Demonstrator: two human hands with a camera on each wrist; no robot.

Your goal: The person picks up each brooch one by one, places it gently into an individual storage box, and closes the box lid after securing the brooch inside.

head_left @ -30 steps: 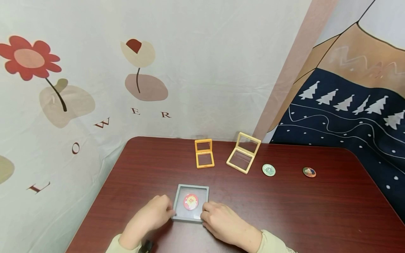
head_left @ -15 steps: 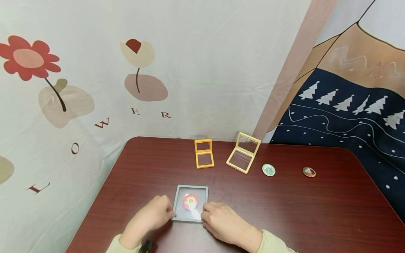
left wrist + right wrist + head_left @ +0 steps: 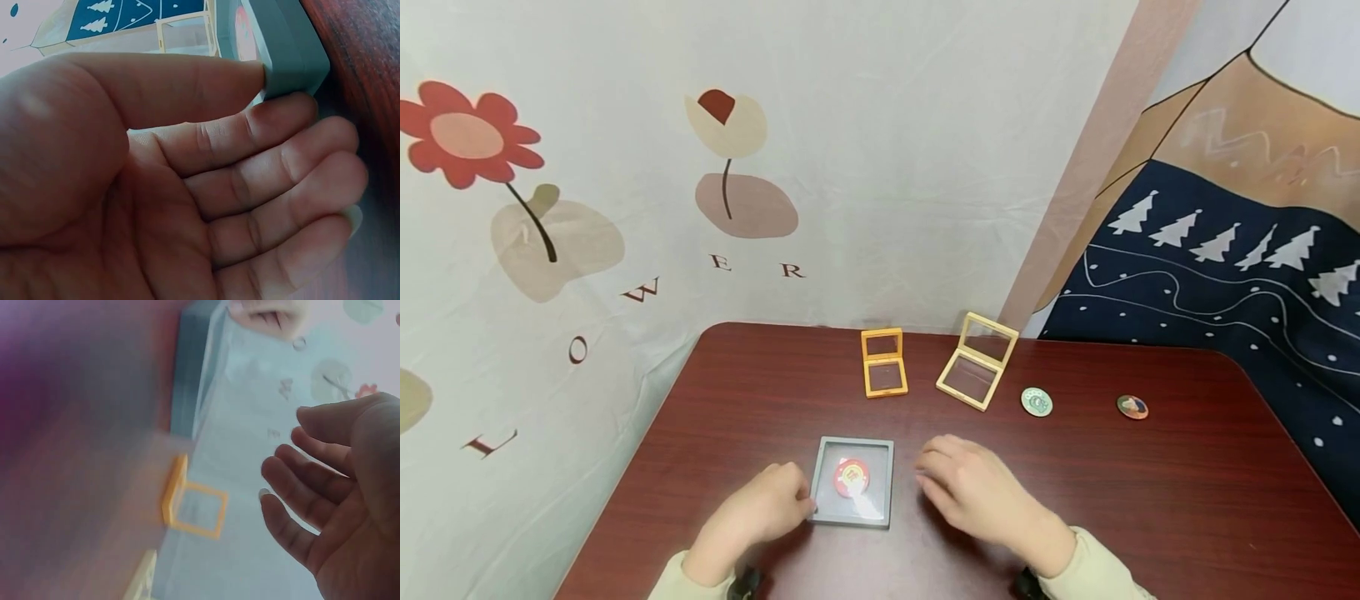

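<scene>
A square grey display frame [image 3: 853,523] with a clear window lies closed on the table, a round red badge [image 3: 851,478] showing inside it. At its near left corner my left hand [image 3: 767,504] pinches the edge between thumb and index finger; the left wrist view shows the thumb tip against the grey rim [image 3: 294,53]. To the right of the frame, apart from it, my right hand [image 3: 973,487] hovers with loosely bent fingers and holds nothing. The right wrist view shows its fingers [image 3: 300,481] spread slightly.
Toward the back stand an open orange frame [image 3: 885,363] and an open pale yellow frame [image 3: 954,384]. To their right lie a green round badge [image 3: 1037,402] and a dark multicoloured badge [image 3: 1132,407]. A printed cloth [image 3: 880,167] hangs behind the table.
My right hand has let go of the grey frame's right side and moved right, away from it. The left hand has stayed at the left corner.
</scene>
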